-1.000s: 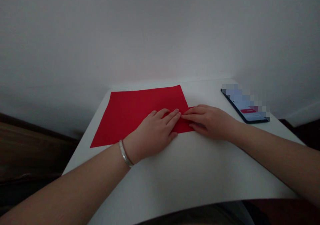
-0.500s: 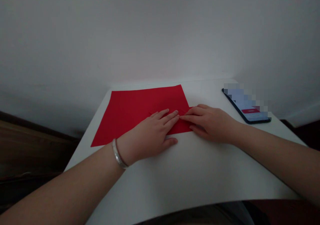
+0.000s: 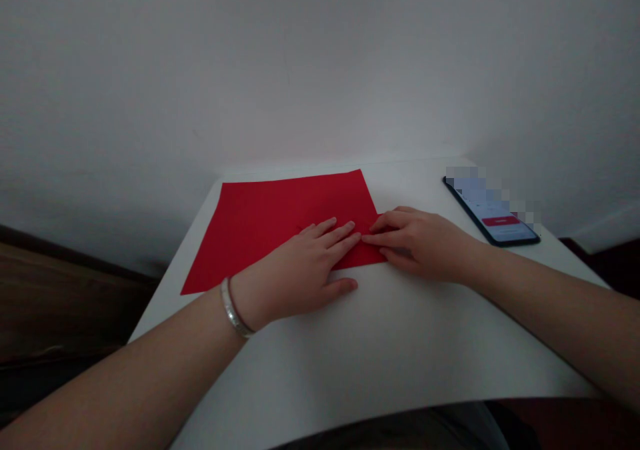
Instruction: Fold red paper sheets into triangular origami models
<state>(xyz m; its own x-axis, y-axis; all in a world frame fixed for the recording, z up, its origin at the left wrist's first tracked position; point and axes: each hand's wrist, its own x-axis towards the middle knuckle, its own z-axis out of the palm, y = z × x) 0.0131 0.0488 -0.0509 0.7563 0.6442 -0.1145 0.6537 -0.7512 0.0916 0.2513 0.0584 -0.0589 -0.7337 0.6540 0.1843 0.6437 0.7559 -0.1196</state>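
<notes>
One red sheet [image 3: 270, 213]
Our left hand [image 3: 303, 273] lies on it, grip wide; right hand [image 3: 425, 245] touching, grip we cannot tell.

Red paper [image 3: 265, 217], plain and mostly flat; lies partly covered on a white table [image 3: 400, 343]

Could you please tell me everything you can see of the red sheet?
The red sheet looks like plain matte paper, lying roughly flat on the white table. Its right side juts outward beside the right hand; whether from a fold or a second piece cannot be told. The left hand lies spread over its near part, and the right hand touches its right end.
</notes>
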